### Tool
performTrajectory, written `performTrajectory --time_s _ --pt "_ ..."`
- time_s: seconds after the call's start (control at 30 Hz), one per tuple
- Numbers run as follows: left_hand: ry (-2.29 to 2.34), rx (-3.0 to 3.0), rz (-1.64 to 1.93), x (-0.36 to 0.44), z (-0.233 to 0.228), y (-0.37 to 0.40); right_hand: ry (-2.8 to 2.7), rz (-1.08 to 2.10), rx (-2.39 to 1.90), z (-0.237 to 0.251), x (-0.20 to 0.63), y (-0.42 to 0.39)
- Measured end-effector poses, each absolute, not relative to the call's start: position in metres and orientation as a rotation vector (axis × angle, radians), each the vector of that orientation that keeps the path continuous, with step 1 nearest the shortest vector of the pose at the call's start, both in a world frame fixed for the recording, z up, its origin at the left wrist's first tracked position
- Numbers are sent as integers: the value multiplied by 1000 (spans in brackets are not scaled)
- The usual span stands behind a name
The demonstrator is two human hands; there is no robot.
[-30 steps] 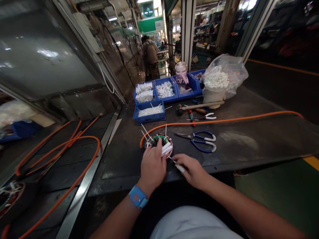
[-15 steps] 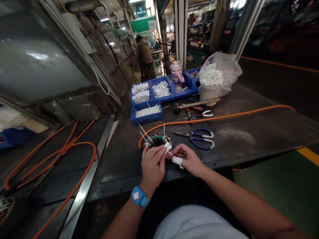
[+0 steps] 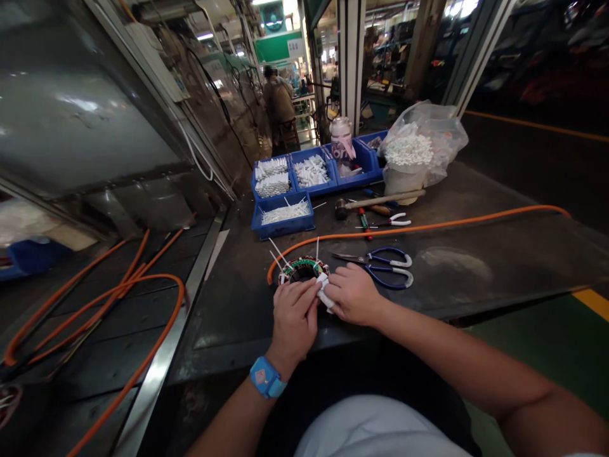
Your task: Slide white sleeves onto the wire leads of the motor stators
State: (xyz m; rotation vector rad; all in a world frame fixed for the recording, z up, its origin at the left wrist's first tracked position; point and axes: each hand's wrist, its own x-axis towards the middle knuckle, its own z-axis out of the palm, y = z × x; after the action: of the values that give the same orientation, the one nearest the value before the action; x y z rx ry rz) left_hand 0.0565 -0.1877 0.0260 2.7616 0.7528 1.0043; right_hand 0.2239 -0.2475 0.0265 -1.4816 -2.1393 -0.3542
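A ring-shaped motor stator (image 3: 304, 261) with dark windings and a green board lies on the bench in front of me. Several thin white cable ties (image 3: 280, 251) stick up from its rim. My left hand (image 3: 294, 317), a blue band on its wrist, is closed on the near side of the stator. By its fingertips sits a white block-like piece (image 3: 323, 279) at the stator's right edge. My right hand (image 3: 354, 295) is curled shut against that piece, touching or almost touching the left fingers; what it pinches is hidden. White wrapping shows at its thumb.
Blue-handled scissors (image 3: 385, 263) lie just right of my right hand. Behind are an orange hose (image 3: 442, 223), a mallet (image 3: 341, 208), pliers (image 3: 397, 219) and a blue bin (image 3: 284, 225) of cable ties. More blue bins, a bottle (image 3: 341, 136) and a plastic bag (image 3: 428, 136) stand farther back.
My right hand has turned over and moved up and in against the white piece, its fingers now curled. The white strip seen between my hands is now hidden. My left hand keeps its hold.
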Motion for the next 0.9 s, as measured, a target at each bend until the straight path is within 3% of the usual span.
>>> performTrajectory --time_s 0.1,0.2,0.37,0.5,0.7,0.9 --pt "918 2814 828 56 34 -187 -2267 -596 -1268 33 230 -236" --pt "916 2836 664 55 43 -184 -2314 -605 -1312 42 235 -211" --pt "783 2997 564 53 50 -177 -2238 -137 -1489 47 244 -187" --pt "726 3057 451 53 49 -174 -2148 322 -1346 48 247 -201" --pt "797 3025 581 56 39 -170 -2390 -104 -1372 46 236 -203" --pt "752 2980 683 60 33 -174 -2364 -111 -1459 43 229 -179"
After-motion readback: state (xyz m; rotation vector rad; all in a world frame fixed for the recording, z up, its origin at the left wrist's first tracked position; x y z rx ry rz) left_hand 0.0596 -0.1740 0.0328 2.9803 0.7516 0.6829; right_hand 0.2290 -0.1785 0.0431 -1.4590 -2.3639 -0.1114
